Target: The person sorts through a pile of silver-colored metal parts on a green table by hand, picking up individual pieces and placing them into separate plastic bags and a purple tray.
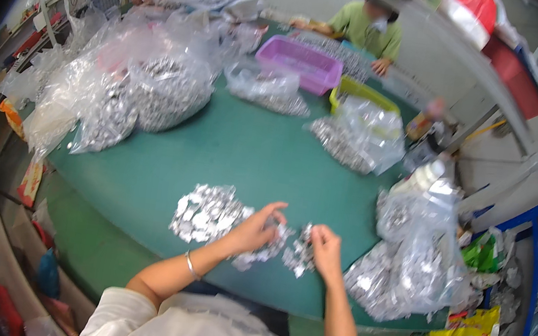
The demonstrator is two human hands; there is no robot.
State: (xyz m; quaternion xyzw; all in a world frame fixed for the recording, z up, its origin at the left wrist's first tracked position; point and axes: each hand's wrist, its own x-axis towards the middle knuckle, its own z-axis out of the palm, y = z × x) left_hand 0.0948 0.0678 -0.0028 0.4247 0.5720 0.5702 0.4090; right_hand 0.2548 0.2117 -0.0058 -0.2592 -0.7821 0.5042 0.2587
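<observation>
A loose pile of small shiny silver metal pieces lies on the green table in front of me. My left hand, with a bangle on its wrist, is over the right part of this pile, its fingers apart. A smaller cluster of silver pieces lies just to the right, with a narrow gap of table between the two. At the upper right edge of that cluster is my right hand, thumb and fingertips drawn together. Whether a piece is pinched there is too blurred to tell.
Large clear plastic bags of silver pieces crowd the left. More filled bags stand at the right edge, near a white bottle. Farther back are a purple basin and a yellow-green basin. Two people sit across the table.
</observation>
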